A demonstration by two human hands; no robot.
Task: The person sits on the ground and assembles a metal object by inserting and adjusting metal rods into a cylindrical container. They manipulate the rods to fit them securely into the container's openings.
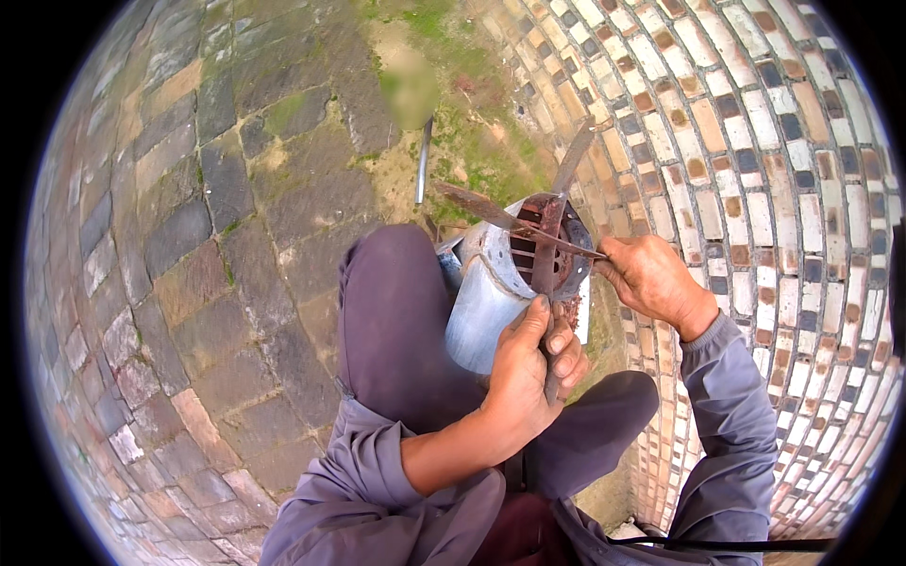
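My left hand [524,373] is closed round the near end of a long rusty flat metal bar [545,269], thumb on top. In a pinch, my right hand [651,283] grips the right end of a second flat metal bar [491,209]. The two bars cross in an X; I cannot tell whether they are joined. Beneath them, between my knees, a pale blue-grey sheet-metal cylinder [486,316] lies tilted, its open end facing up and to the right. Rusty grate slats [522,255] show inside that end, partly hidden by the bars.
A brick wall [708,123] rises close on my right. Worn stone paving [283,245] covers the ground to my left, with a mossy strip [472,123] ahead. A thin grey metal tube [424,165] lies there beside a blurred patch. A black cable [727,544] runs near my right elbow.
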